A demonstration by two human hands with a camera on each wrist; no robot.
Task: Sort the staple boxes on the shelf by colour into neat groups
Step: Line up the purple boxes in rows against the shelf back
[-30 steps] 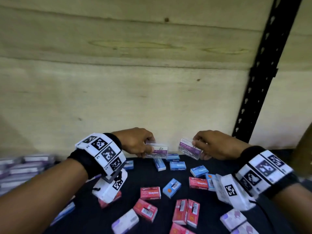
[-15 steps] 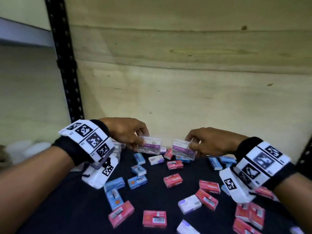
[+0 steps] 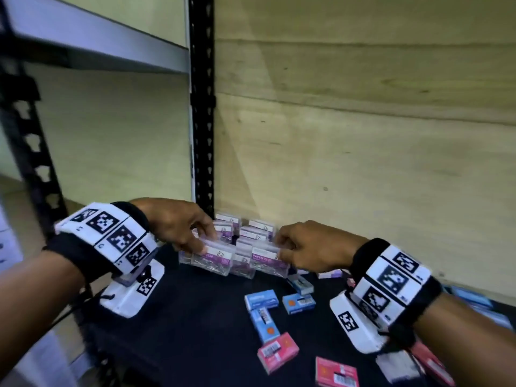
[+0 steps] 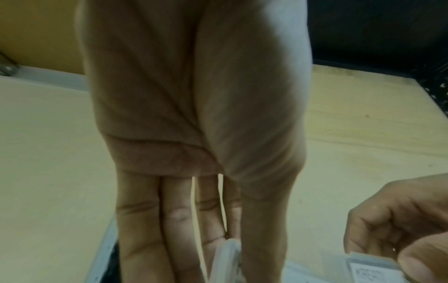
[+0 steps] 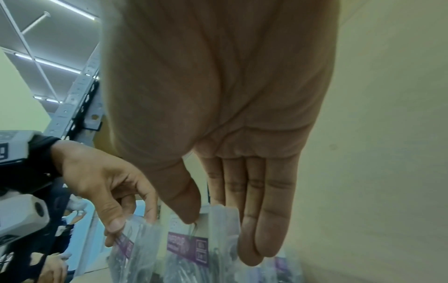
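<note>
My left hand (image 3: 201, 247) pinches a clear purple-labelled box (image 3: 212, 259) from above. My right hand (image 3: 280, 247) pinches a second clear purple-labelled box (image 3: 268, 260) beside it. Both boxes are low at the front of a group of like clear boxes (image 3: 251, 227) in the shelf's back left corner. I cannot tell whether they touch the shelf. In the right wrist view, thumb and fingers (image 5: 257, 220) hold the box (image 5: 191, 247), and the left hand (image 5: 109, 191) holds its box (image 5: 132, 247). The left wrist view shows the left fingers (image 4: 145, 220) straight down on a box edge (image 4: 227, 258).
Blue boxes (image 3: 262, 298) and red boxes (image 3: 277, 356) lie scattered on the black shelf (image 3: 181, 331) to the right of the hands. A black upright post (image 3: 202, 107) stands just behind the clear group. A wooden back panel (image 3: 363, 163) closes the rear.
Both hands have carried their clear boxes leftwards along the shelf and lowered them to the front of the clear group by the post. The head view has swung left with them.
</note>
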